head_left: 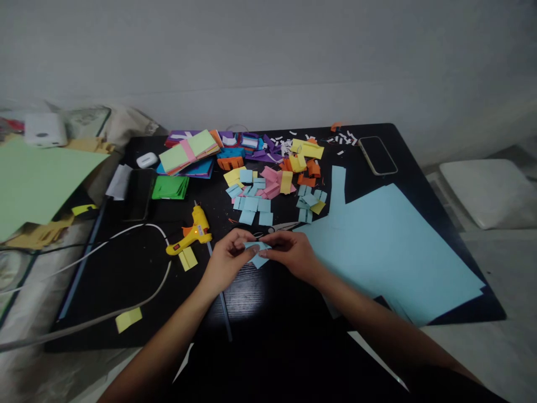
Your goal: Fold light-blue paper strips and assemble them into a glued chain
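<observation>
Left hand (229, 262): fingertips pinch blue paper piece (259, 258) | right hand (293, 254): pinches opposite edge, steadying it | glue gun (192, 234): beside, within reach.

Two hands (229, 260) (293, 254), one glue gun (192, 235), one scissors (279, 228) — one earbud case (146, 160).

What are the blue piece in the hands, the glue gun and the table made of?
Blue piece: thin matte paper, it folds and creases. Glue gun: yellow plastic, slightly glossy, probably. Table: dark glossy top with a light reflection; wood or laminate, cannot tell.
</observation>
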Motion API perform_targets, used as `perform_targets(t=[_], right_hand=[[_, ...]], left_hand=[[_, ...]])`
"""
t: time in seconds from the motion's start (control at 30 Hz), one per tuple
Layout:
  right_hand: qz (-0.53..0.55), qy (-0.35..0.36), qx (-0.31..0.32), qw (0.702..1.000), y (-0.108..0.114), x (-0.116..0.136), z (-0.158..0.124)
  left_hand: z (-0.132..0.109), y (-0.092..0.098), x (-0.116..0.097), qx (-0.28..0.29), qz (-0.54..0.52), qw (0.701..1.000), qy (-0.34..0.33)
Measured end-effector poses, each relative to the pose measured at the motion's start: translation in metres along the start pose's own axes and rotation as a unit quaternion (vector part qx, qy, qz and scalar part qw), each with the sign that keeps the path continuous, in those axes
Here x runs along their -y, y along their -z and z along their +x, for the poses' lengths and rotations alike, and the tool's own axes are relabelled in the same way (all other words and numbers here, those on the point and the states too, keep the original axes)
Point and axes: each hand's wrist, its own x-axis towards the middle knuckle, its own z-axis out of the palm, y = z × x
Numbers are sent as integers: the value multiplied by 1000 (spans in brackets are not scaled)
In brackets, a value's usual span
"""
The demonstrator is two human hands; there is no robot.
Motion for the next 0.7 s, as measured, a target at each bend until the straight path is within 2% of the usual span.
perform_targets(t=[0.23,0.7], right_hand=[[0,-2,32,999,7,5,3],[-7,-3,22,1000,7,5,2]], left_hand=[[-1,-1,-1,-8,-6,1000,-1],[-2,0,1,-1,-6,1000,-3]])
